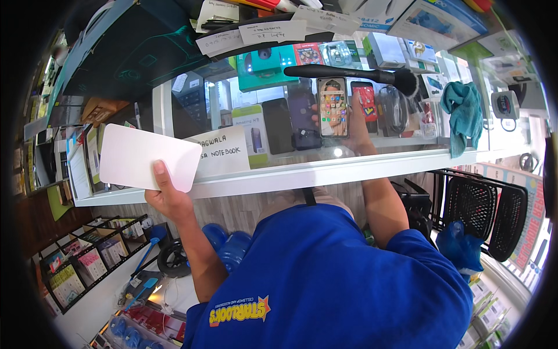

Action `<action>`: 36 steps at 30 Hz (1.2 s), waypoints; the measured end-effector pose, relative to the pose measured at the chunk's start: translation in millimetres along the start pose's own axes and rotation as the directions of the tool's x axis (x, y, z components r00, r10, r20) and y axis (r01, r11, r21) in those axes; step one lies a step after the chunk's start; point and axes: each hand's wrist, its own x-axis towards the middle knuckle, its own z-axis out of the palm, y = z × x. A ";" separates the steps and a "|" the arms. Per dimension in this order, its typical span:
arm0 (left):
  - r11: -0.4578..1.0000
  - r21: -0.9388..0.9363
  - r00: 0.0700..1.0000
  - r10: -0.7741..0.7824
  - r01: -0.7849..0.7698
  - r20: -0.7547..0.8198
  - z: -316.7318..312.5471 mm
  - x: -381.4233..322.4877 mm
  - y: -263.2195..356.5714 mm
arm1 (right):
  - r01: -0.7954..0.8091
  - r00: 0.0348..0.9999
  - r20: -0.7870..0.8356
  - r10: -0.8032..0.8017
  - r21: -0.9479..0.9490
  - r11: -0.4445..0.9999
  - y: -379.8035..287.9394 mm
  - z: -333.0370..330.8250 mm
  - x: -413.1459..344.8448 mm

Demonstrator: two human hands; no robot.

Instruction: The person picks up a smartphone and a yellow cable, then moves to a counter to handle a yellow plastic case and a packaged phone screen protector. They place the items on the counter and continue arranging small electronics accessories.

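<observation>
My left hand (172,198) pinches a blank white rounded-corner card (146,157) between thumb and fingers, above the left front of a glass display counter (279,174). My right forearm passes below the counter's white front edge. Through the glass top I see my right hand (361,128) around a smartphone (333,108); its screen is lit with app icons. Part of the fingers is hidden behind the phone. A black-handled soft-bristle brush (348,74) lies across the glass just beyond the phone. Beside it, to the left, are a dark purple phone (304,118) and a black phone (278,126).
A teal cloth (462,113) drapes over the counter's right front. Handwritten paper notes (272,32) and a large black box (135,52) stand at the back. Behind me are a black mesh chair (471,207), blue water jugs (233,248) and a shelf rack (91,261).
</observation>
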 end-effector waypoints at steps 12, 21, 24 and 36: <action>1.000 0.016 1.000 0.007 -0.007 -0.011 3.0 0.3 -0.4 | -0.228 0.832 -0.434 -0.345 -0.835 0.500 -14.8 6.5 1.7; 0.997 0.070 0.998 -0.014 0.018 -0.060 3.0 -2.2 1.5 | -0.060 0.776 -0.048 -0.629 -0.998 0.001 -11.0 8.0 -64.0; 0.998 0.059 0.998 -0.002 0.006 -0.062 5.4 -2.0 5.5 | -0.076 0.783 -0.003 -0.622 -0.993 -0.090 2.7 -0.3 -81.2; 0.995 0.097 0.999 0.000 0.006 -0.053 0.2 0.3 -0.9 | -0.057 0.733 -0.022 -0.680 -0.998 -0.030 2.1 11.2 -80.9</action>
